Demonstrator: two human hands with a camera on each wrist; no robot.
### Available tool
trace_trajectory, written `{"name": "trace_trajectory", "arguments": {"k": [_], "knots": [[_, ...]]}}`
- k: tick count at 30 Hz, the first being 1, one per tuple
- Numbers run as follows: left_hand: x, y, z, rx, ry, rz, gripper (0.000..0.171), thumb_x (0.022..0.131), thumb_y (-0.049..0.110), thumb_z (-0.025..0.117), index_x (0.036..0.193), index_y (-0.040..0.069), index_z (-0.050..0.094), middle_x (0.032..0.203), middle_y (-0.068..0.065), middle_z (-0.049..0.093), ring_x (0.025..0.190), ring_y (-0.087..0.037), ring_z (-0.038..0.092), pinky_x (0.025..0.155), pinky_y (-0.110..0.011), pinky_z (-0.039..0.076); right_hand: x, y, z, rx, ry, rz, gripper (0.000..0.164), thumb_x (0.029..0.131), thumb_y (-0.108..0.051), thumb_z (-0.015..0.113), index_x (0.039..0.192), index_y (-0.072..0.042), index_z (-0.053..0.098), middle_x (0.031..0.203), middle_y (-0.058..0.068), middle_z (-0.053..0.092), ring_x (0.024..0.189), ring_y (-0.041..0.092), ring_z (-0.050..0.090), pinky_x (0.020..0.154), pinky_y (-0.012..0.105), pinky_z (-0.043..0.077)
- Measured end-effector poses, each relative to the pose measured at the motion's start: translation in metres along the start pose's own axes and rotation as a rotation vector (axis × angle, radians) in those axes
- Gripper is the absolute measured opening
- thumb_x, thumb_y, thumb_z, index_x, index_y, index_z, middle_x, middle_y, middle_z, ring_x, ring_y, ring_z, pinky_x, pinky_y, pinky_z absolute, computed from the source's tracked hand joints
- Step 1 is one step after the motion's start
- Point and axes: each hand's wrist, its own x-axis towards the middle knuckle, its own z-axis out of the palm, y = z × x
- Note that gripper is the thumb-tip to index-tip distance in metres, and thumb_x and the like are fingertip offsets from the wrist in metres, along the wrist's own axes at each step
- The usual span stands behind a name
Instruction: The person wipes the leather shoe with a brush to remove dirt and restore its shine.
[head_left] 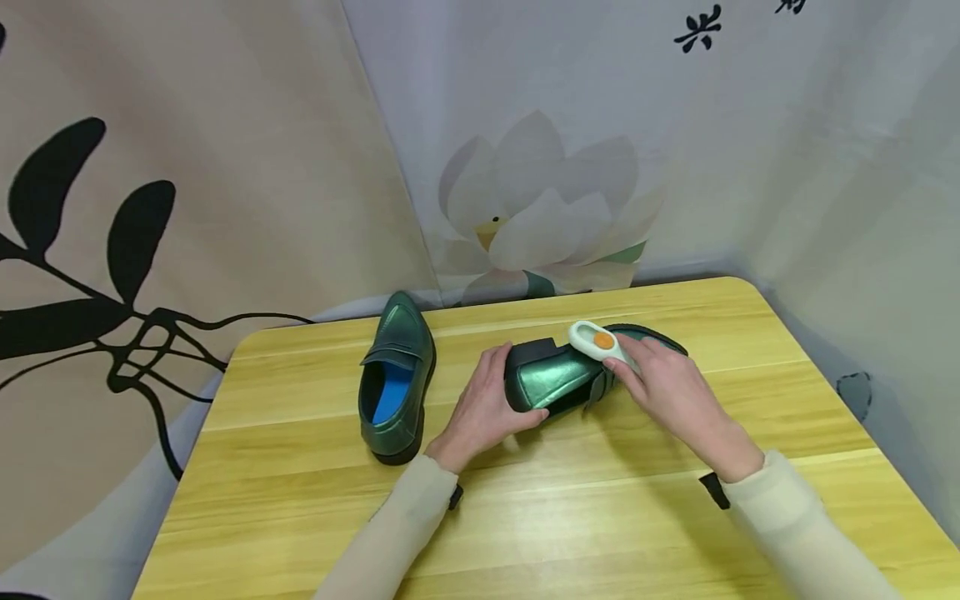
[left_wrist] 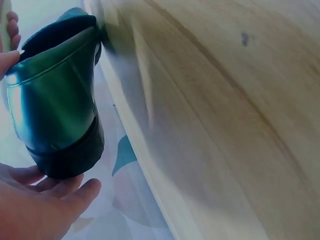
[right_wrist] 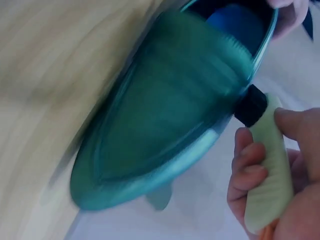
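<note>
A shiny dark green loafer (head_left: pixel 555 379) is tipped onto its side over the table, its toe pointing right. My left hand (head_left: pixel 487 404) grips it around the heel, thumb at the opening and fingers by the black heel block (left_wrist: pixel 72 155). In my right hand (head_left: pixel 671 392) is a white-handled shoe brush (head_left: pixel 588 340) with an orange spot. The black head (right_wrist: pixel 251 106) of the brush meets the shoe's side near the strap in the right wrist view. Its mate, another green loafer (head_left: pixel 401 379) with a blue insole, stands upright left of my left hand.
The light wooden table (head_left: pixel 585 525) has rounded back corners. Behind it hangs a pale curtain (head_left: pixel 300 167) printed with black leaves and a large lotus flower. Black bands show at both wrists, beside the cream sleeves.
</note>
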Motion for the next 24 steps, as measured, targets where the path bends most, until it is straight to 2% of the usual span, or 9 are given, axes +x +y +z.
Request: {"name": "trace_trajectory", "arguments": {"k": [4,7,11,17,21,24], "knots": [[0.001,0.001,0.0,-0.032,0.025,0.01,0.109,0.075,0.047,0.089,0.158,0.005,0.034,0.151,-0.015,0.043,0.125,-0.031,0.053,0.102,-0.048,0.049,-0.003,0.012,-0.006,0.013,0.034,0.082,0.04,0.101,-0.018,0.069,0.13,0.009,0.064,0.09,0.017,0.068,0.067,0.026,0.057,0.057,0.047,0.05],[0.002,0.002,0.001,-0.052,0.039,0.026,0.108,0.074,0.044,0.09,0.158,0.005,0.034,0.151,-0.016,0.042,0.125,-0.033,0.053,0.103,-0.049,0.049,-0.003,0.009,-0.006,0.023,0.033,0.084,0.041,0.101,-0.018,0.068,0.132,0.009,0.064,0.092,0.018,0.069,0.07,0.028,0.06,0.059,0.049,0.052],[0.004,0.003,0.002,-0.054,0.038,0.036,0.107,0.075,0.043,0.09,0.158,0.003,0.035,0.151,-0.017,0.042,0.125,-0.035,0.053,0.103,-0.049,0.048,0.0,-0.01,0.001,0.03,0.002,0.026,0.045,0.101,-0.021,0.069,0.135,0.008,0.063,0.095,0.018,0.069,0.073,0.028,0.064,0.063,0.049,0.055],[0.005,0.005,0.003,-0.066,0.015,0.028,0.107,0.076,0.043,0.089,0.158,0.001,0.034,0.152,-0.018,0.041,0.128,-0.035,0.052,0.107,-0.049,0.046,-0.001,-0.037,0.012,0.059,-0.017,-0.097,0.048,0.097,-0.025,0.074,0.136,0.003,0.065,0.09,0.009,0.066,0.069,0.019,0.06,0.061,0.039,0.055],[0.004,0.005,0.001,-0.071,0.013,0.0,0.108,0.076,0.044,0.088,0.158,0.001,0.033,0.153,-0.018,0.041,0.131,-0.035,0.051,0.109,-0.049,0.045,-0.005,-0.036,0.013,0.068,-0.02,-0.172,0.049,0.098,-0.031,0.073,0.137,-0.002,0.066,0.086,0.001,0.061,0.067,0.012,0.053,0.06,0.032,0.05],[0.003,0.005,-0.001,-0.066,0.013,-0.028,0.108,0.076,0.045,0.088,0.159,0.003,0.033,0.154,-0.017,0.04,0.131,-0.034,0.051,0.108,-0.05,0.045,-0.007,-0.024,0.008,0.038,0.011,-0.142,0.048,0.098,-0.031,0.073,0.137,-0.003,0.067,0.081,0.0,0.056,0.062,0.01,0.045,0.054,0.029,0.044]]}}
